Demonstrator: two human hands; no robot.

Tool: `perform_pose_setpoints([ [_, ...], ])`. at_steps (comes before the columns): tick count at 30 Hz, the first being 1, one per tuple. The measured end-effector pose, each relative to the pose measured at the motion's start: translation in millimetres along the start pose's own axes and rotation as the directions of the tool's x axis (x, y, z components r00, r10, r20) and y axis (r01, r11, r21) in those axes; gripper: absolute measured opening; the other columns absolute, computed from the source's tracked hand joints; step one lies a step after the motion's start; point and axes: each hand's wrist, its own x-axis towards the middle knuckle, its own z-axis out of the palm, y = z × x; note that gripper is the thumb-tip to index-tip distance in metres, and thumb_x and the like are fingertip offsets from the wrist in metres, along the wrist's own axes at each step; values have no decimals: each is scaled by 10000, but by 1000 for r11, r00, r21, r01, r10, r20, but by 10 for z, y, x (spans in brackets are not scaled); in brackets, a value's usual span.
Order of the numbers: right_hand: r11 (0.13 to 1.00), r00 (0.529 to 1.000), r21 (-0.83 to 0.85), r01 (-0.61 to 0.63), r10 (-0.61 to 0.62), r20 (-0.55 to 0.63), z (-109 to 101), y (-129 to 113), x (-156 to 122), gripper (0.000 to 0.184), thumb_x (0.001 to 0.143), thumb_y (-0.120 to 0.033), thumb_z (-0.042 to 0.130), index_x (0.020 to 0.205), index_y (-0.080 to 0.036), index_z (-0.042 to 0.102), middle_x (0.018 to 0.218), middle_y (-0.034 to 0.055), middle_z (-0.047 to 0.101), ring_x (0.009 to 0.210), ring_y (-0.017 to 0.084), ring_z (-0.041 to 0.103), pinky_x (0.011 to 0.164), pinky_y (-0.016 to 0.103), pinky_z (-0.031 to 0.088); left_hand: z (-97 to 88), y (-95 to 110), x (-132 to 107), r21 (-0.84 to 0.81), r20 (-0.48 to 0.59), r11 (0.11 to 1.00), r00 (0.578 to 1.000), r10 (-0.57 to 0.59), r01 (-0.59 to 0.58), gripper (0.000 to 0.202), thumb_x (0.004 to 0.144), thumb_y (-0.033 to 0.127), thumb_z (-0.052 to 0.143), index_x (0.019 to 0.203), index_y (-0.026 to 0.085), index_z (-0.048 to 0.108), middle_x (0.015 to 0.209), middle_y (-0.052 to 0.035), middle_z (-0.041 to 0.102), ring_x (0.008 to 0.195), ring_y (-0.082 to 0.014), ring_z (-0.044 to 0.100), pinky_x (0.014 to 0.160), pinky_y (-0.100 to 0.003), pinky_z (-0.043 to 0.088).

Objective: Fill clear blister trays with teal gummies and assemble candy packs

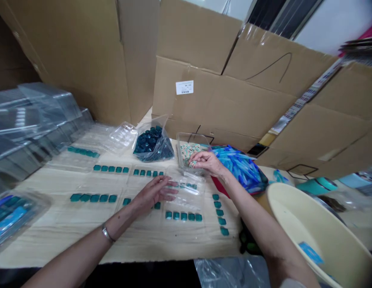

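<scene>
Several clear plastic blister trays [186, 200] lie side by side on the table, each holding a row of small teal blocks [183, 216]. My left hand [154, 193] rests flat on one tray, fingers stretched out. My right hand [205, 162] reaches into a clear box [181, 150] of small pale pieces, its fingertips pinched together on something I cannot make out.
A clear bag of dark teal blocks [152, 144] sits behind the trays. A bag of blue tubes [239, 166] lies right of the box. A cream basin [317, 236] stands at right. Stacked clear trays [30, 120] fill the left; cardboard boxes [227, 100] wall the back.
</scene>
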Motion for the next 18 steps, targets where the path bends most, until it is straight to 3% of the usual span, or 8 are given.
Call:
perform_pose_setpoints([
  [5, 994, 989, -10, -110, 110, 99, 275, -133, -213, 244, 591, -207, 782, 804, -191, 665, 854, 6, 665, 749, 114, 630, 703, 250, 506, 124, 52, -86, -38, 57, 997, 996, 68, -66, 265, 809, 335, 571, 1004, 159, 534, 1076, -127, 622, 893, -242, 649, 788, -415, 511],
  [10, 966, 956, -132, -224, 244, 163, 541, -363, -389, 236, 652, -241, 741, 859, -178, 649, 799, 0, 674, 744, 112, 634, 715, 246, 501, 294, 47, -203, -76, 45, 992, 993, 105, -102, 220, 800, 317, 584, 959, 167, 557, 1003, -79, 630, 834, -212, 654, 771, -414, 512],
  [13, 940, 939, -279, -195, 261, 225, 694, -474, -456, 205, 700, -271, 693, 872, -165, 652, 773, 8, 675, 722, 119, 629, 687, 247, 497, 344, -19, -252, -111, 16, 987, 993, 120, -118, 208, 790, 311, 597, 935, 168, 554, 959, -48, 621, 790, -186, 651, 779, -429, 513],
  [18, 823, 955, -565, -58, 210, 209, 851, -532, -510, 170, 740, -223, 627, 890, -158, 675, 777, 20, 676, 687, 126, 609, 646, 235, 477, 384, -126, -308, -92, 0, 992, 997, 82, -82, 262, 784, 346, 602, 962, 175, 516, 969, -54, 615, 802, -205, 655, 770, -430, 513],
])
